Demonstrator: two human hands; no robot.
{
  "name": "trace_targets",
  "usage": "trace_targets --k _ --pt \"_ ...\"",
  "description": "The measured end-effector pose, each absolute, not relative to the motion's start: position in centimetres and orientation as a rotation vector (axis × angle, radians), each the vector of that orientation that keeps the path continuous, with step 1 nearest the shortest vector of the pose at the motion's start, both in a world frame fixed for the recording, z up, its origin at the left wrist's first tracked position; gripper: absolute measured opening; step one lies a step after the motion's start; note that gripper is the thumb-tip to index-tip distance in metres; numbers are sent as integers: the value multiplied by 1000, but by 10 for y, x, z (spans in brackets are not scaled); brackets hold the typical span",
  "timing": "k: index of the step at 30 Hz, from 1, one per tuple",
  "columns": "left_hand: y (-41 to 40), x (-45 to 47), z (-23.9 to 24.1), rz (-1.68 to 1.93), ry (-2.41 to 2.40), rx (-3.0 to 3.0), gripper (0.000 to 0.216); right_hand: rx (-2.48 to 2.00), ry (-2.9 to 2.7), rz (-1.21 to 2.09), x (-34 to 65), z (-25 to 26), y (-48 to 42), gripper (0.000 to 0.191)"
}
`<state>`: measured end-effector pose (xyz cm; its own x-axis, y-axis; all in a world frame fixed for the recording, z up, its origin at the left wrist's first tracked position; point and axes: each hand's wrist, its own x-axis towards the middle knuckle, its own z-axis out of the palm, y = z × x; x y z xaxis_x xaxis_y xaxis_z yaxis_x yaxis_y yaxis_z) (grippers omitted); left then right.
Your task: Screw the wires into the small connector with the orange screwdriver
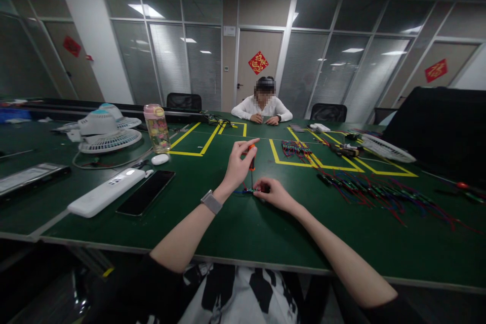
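My left hand [240, 163] is closed around the orange and black handle of a screwdriver [252, 162]. The screwdriver stands upright, its thin shaft running down to a small circuit board [248, 190] with coloured wires on the green table. My right hand [270, 191] pinches the right end of that board against the table top. The fingers partly cover the board, so the exact spot where the tip meets it is hard to make out.
Right of my hands lie a long row of wired circuit boards [375, 190] and a smaller bunch [296, 149] inside yellow tape. To the left are a phone [146, 193], a white device [106, 192], a bottle [157, 129] and white fans [108, 131]. A person [261, 106] sits opposite.
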<state>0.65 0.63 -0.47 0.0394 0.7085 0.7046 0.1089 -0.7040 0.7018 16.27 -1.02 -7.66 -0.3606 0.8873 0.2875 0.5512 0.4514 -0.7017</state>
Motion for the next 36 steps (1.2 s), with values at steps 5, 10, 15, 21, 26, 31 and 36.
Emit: trace_targets --k 5,10,15,21,26,31,36 --pt "10 9 -5 1576 680 1687 35 -1209 -2050 669 163 -76 -10 13" --pt "9 6 -5 1702 849 1815 26 -1200 -2046 672 162 -76 -11 12" --pt "8 3 -6 1771 939 1982 29 -1202 -2047 674 162 -75 -11 12" --pt "7 6 -7 1697 804 1932 30 -1200 -2057 652 162 -74 -12 12" --pt "5 4 -5 1747 870 2010 28 -1196 -2061 657 162 -73 -12 13" --pt "6 4 -4 1671 773 1981 33 -1196 -2079 638 163 -74 -11 13" --pt "5 0 -2 1691 849 2037 27 -1201 -2072 653 162 -72 -13 15"
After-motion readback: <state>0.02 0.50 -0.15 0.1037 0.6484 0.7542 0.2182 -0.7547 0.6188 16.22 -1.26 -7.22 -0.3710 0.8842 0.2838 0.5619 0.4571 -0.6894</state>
